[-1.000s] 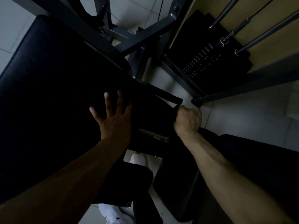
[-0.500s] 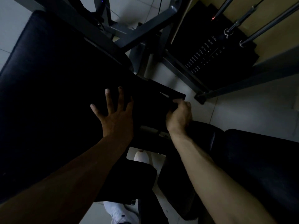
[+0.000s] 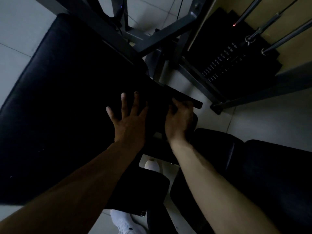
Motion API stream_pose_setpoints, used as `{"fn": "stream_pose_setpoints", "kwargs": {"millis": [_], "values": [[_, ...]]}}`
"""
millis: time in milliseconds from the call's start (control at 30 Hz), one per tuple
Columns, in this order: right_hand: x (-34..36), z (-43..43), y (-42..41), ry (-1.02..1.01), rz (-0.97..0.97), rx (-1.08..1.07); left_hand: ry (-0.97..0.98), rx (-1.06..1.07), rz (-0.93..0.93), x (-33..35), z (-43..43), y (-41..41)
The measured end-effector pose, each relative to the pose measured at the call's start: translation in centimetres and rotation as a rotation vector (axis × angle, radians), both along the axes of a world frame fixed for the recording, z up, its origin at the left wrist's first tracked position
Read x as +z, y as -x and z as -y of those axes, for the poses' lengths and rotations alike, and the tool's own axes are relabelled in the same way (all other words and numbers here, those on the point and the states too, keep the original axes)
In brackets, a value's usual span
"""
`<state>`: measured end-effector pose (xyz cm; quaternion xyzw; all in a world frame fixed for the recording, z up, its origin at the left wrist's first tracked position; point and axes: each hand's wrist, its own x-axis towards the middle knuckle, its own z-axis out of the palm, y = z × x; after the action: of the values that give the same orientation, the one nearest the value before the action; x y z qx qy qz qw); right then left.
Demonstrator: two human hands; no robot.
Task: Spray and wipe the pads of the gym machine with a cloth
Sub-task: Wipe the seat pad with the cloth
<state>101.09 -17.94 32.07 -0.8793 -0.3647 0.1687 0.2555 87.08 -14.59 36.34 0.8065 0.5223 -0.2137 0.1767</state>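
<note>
"Black vinyl, mostly. Which step is the person on?"

"Hard to call. The left hand lies flat on the big pad, fingers straight and spread, holding nothing. No cloth or spray bottle shows anywhere, so it looks more like steadying or feeling the pad than wiping."

"And the right hand?"

"The right hand sits just beside the pad's near corner, fingers curled up against a short black handle. It is too dark to tell whether they close on the handle, on a dark cloth, or on nothing."

"So what does the next move call for?"

"Probably getting cloth and spray onto that pad, then onto the smaller pads at lower right, which lie apart from both hands."

"The room?"

"Dim. Pale floor tiles, a grey steel frame behind the pad, a weight stack with numbered plates at upper right, a white shoe at the bottom edge."
</note>
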Motion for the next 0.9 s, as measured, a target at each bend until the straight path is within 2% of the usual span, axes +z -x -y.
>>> {"fn": "stream_pose_setpoints", "kwargs": {"millis": [67,133,200,267,333,400,467,533,600,667,733,833,900], "values": [[0.4,0.8,4.3,-0.147,-0.103,0.111,-0.016,0.035,0.094,0.6,0.0,1.5],[1.4,2.2,7.5,-0.195,-0.167,0.355,-0.096,0.082,0.177,1.5,0.2,3.9],[1.7,2.7,8.3,-0.244,-0.138,0.625,-0.195,0.144,0.179,2.7,0.2,6.7],[1.3,1.3,6.2,-0.253,-0.102,0.773,-0.235,0.224,0.149,3.8,-0.3,9.2],[0.6,-1.8,3.3,-0.229,-0.049,0.666,-0.226,0.302,0.121,4.8,-1.3,11.1],[0.5,-4.8,1.6,-0.181,-0.032,0.398,-0.205,0.356,0.091,5.5,-2.4,12.5],[1.1,-5.9,3.8,-0.183,-0.041,0.233,-0.174,0.414,0.05,5.8,-3.2,13.2],[1.7,-4.6,8.6,-0.217,-0.06,0.309,-0.131,0.477,0.02,5.7,-3.8,13.3],[2.4,-2.2,12.3,-0.263,-0.097,0.543,-0.116,0.504,0.01,5.6,-3.9,13.2],[2.7,-1.2,12.6,-0.325,-0.059,0.773,-0.111,0.505,0.013,5.5,-3.9,13.0],[2.5,-4.0,10.3,-0.36,-0.004,0.859,-0.09,0.503,-0.002,5.7,-4.0,12.9],[2.5,-10.5,6.5,-0.322,0.044,0.556,-0.06,0.493,-0.014,5.6,-4.0,12.9],[3.1,-13.1,6.1,-0.279,-0.001,0.388,-0.051,0.494,-0.015,5.5,-4.0,12.9]]}}
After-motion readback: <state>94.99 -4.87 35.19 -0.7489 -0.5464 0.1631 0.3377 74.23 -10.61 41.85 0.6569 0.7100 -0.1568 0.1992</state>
